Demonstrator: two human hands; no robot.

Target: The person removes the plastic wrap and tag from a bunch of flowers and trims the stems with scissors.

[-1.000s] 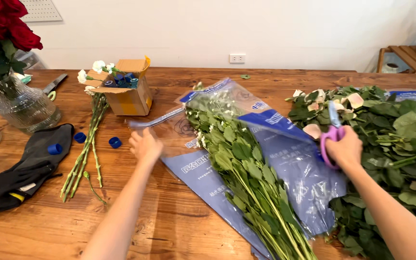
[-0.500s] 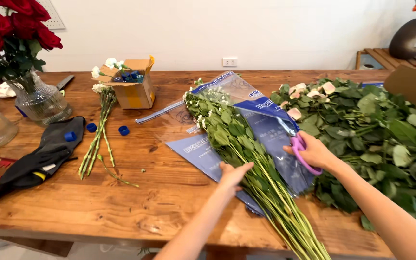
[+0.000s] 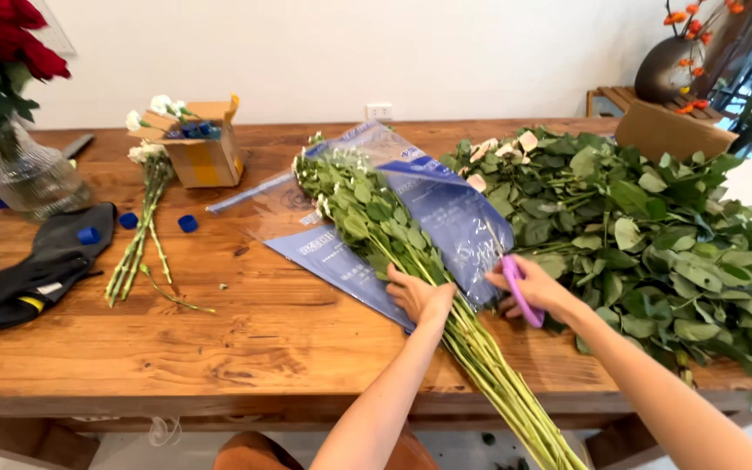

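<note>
On the table [image 3: 245,322], I am pressing my left hand [image 3: 418,296] flat on the stems [image 3: 480,348] lying across the wrap [image 3: 446,218], uncut so far, my right hand [image 3: 533,292] gripping scissors [image 3: 518,292] just beside them.

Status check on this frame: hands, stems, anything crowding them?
Left hand pressing on the long green stem bunch. Right hand gripping purple scissors beside it. Leafy pile crowds the right; blue plastic sleeve underneath.

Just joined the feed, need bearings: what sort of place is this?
Likely a home or small florist's flower-arranging table: a long wooden table, a big heap of cut leafy stems, roses in a glass vase, and purple scissors in the right hand.
</note>
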